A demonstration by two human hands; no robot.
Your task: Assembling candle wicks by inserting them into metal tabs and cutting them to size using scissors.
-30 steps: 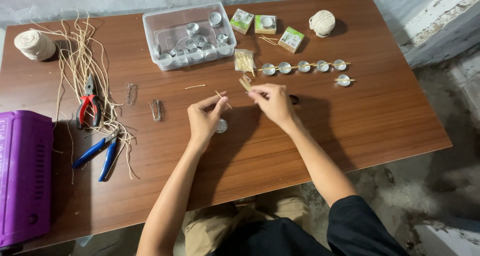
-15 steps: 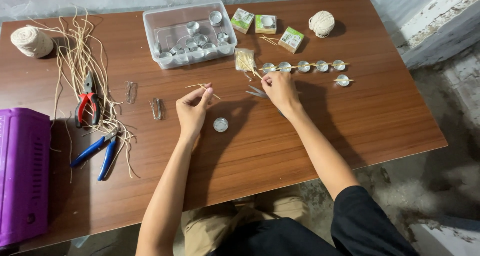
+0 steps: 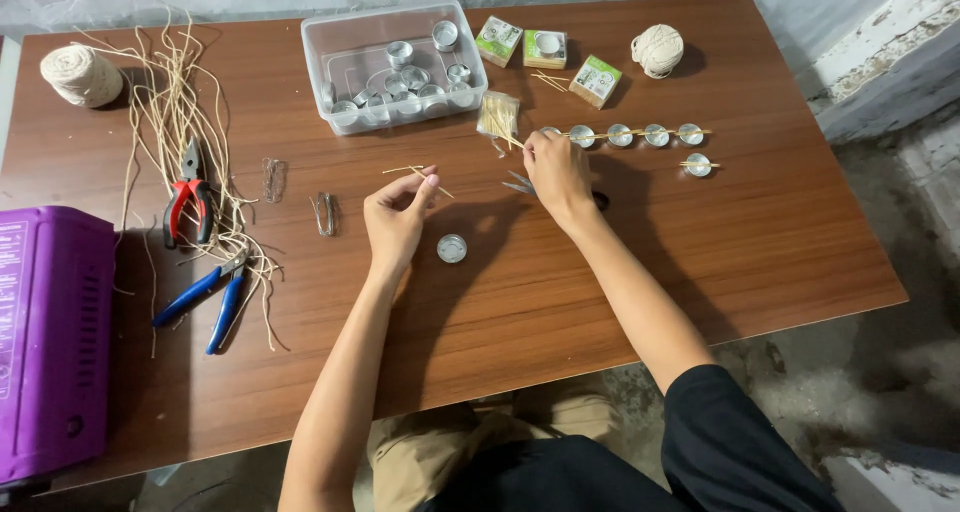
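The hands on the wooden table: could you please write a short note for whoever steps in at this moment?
Left hand: pinches thin sticks above the table.
Right hand: fingertips at the small bag of sticks, thin stick held; scissors lie just under it.
Things: one small metal cup sits alone by the left hand. More cups are in the clear plastic box.
Done: a row of cups lies with sticks across their tops, one more cup below it.
Left: the lone cup has no stick; the boxed cups are untouched.
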